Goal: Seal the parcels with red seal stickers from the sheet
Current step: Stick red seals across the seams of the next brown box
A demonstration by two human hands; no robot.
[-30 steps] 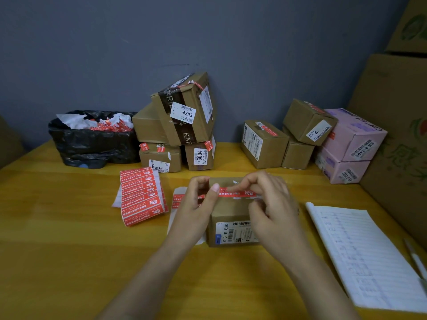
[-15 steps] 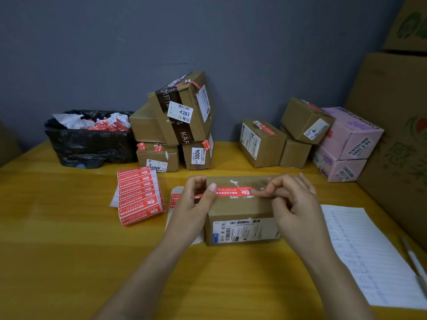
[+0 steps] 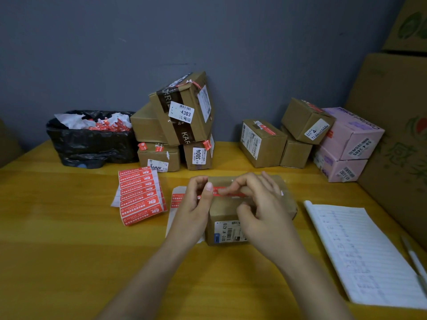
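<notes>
**Sticker going onto parcel top**

Head view: left hand [image 3: 196,204] is pinching the left end of the red seal sticker [image 3: 227,193] at the top left edge of the parcel [image 3: 223,211]. Right hand [image 3: 261,204], fingers curled, is pressing the sticker onto the parcel's top and hiding its right end. Sticker sheet [image 3: 141,195] is lying left of the parcel.

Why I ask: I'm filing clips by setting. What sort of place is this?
Likely a parcel-handling desk or small stockroom: labelled cardboard parcels are stacked against the wall. A sheet of red seal stickers lies on the wooden table, and a lined notebook with entries lies open.
</notes>
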